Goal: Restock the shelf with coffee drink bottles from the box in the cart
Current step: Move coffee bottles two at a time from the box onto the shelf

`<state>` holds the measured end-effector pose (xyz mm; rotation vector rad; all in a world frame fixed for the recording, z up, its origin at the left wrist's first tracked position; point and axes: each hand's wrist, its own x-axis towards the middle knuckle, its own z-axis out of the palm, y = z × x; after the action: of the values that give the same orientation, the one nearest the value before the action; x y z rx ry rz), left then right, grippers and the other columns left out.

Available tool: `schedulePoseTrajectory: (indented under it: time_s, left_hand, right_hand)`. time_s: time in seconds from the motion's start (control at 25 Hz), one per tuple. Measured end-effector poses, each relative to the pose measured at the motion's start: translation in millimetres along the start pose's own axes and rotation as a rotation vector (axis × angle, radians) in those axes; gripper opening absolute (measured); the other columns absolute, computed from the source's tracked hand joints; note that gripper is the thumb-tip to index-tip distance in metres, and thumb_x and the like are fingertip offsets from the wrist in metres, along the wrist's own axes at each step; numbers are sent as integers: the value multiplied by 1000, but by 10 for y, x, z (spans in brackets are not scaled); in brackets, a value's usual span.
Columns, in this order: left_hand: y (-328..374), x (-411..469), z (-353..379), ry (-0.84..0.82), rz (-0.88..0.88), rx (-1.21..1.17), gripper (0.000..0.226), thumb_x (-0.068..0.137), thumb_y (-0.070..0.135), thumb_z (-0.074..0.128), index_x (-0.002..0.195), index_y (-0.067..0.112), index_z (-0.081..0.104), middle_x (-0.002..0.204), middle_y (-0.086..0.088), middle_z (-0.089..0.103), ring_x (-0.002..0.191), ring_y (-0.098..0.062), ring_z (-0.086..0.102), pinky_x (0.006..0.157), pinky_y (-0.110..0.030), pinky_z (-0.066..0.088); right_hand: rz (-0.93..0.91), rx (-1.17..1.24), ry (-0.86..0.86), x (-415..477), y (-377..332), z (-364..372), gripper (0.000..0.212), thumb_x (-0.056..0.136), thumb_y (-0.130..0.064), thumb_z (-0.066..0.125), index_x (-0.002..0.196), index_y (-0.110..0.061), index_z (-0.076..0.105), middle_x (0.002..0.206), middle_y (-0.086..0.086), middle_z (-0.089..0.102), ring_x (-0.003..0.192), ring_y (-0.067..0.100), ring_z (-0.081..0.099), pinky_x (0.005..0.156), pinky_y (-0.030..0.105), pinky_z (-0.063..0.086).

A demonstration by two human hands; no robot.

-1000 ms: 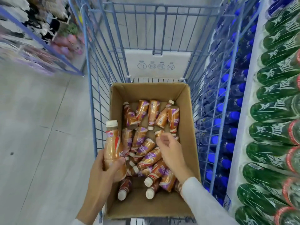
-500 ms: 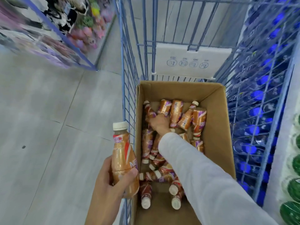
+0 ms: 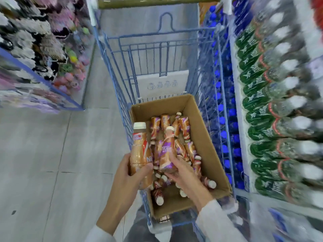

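Note:
A cardboard box [image 3: 208, 137] sits in a blue wire cart [image 3: 120, 102] and holds several coffee drink bottles [image 3: 183, 124] lying loose. My left hand [image 3: 127, 173] grips a tan coffee bottle with a red label and white cap [image 3: 139, 151], upright over the box's left edge. My right hand [image 3: 181, 172] holds a second coffee bottle with a purple label [image 3: 167, 151], lifted above the pile, cap pointing away from me.
On the right a shelf holds rows of green bottles [image 3: 258, 109], with blue-capped bottles [image 3: 225, 119] lower down beside the cart. A display of plush goods [image 3: 43, 49] lines the left. Grey tiled floor [image 3: 52, 163] lies left of the cart.
My right hand pulled back from the far end of the box with a purple-label bottle in it. The left hand still holds its bottle. The view has tilted up and blurred.

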<state>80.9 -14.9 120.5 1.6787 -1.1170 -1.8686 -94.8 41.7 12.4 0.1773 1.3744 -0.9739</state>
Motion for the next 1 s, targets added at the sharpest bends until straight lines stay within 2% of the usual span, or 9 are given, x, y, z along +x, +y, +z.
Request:
schedulePoseTrajectory:
  time_s: [0.16,0.28,0.4,0.44,0.56,0.64,0.76,0.88,1.0]
  left_hand:
    - [220,-336,239,-162,88,37,37,86,15,76,119,24,61,103,2,75,85,-11,75,59,-21,56]
    - [293,-643,498,-278,165,71,35,86,14,76,118,24,63,99,0,77,83,-14,75,62,-23,56]
    - [269,-1031,797,-391,250,141,31,87,17,76,115,24,67,98,1,78,86,-16,75,75,-30,57]
    - [243,-1191,896,-422,277,155,29,87,18,76,114,25,68,98,2,78,86,-14,75,76,-28,56]
    - [114,-1792,1211,-516,344,195,19,87,20,75,105,24,70,89,3,77,76,-7,72,65,-18,51]
    - [-39,-2224,1403,-580,360,214,16,87,17,74,102,22,69,83,2,75,70,-7,69,57,-15,50]
    - [-320,-2891,1709,-693,391,246,15,86,11,74,98,19,69,76,3,72,65,-7,68,53,-15,50]
    - [-594,-3454,2012,-830,407,295,15,84,13,76,97,18,70,71,6,71,61,-7,66,51,-16,49]
    - [-816,-3985,2384,-964,406,334,29,75,20,84,100,20,70,82,-1,74,68,-10,69,54,-19,52]
  right_hand:
    - [-252,76,35,-1019,23,-200,77,76,-54,83,138,-17,56,127,6,71,116,23,68,106,47,50]
    - [-393,75,145,-1667,89,-337,77,71,-55,83,132,-16,57,117,4,75,109,22,72,102,45,51]
    - [-541,170,262,-2246,271,-558,77,65,-50,85,129,-18,56,111,2,77,104,23,74,100,45,52]
    - [-598,196,279,-2440,353,-653,77,65,-49,87,129,-18,57,112,3,77,105,24,73,100,46,52]
    - [-748,208,328,-3012,682,-1019,57,73,-46,85,121,-21,66,112,2,76,105,23,72,96,40,52]
    - [-822,254,379,-3391,972,-1282,43,77,-39,84,112,-21,69,105,0,77,95,20,71,89,40,52]
    - [-907,298,473,-3966,1479,-1727,46,75,-36,82,115,-19,67,106,0,77,97,19,71,97,50,53]
    - [-952,330,591,-4449,1939,-2110,55,71,-45,83,118,-22,65,109,-2,76,103,19,70,98,46,52]
    - [-999,396,723,-4924,2325,-2491,55,69,-47,81,116,-22,66,106,-3,76,97,17,70,91,44,53]
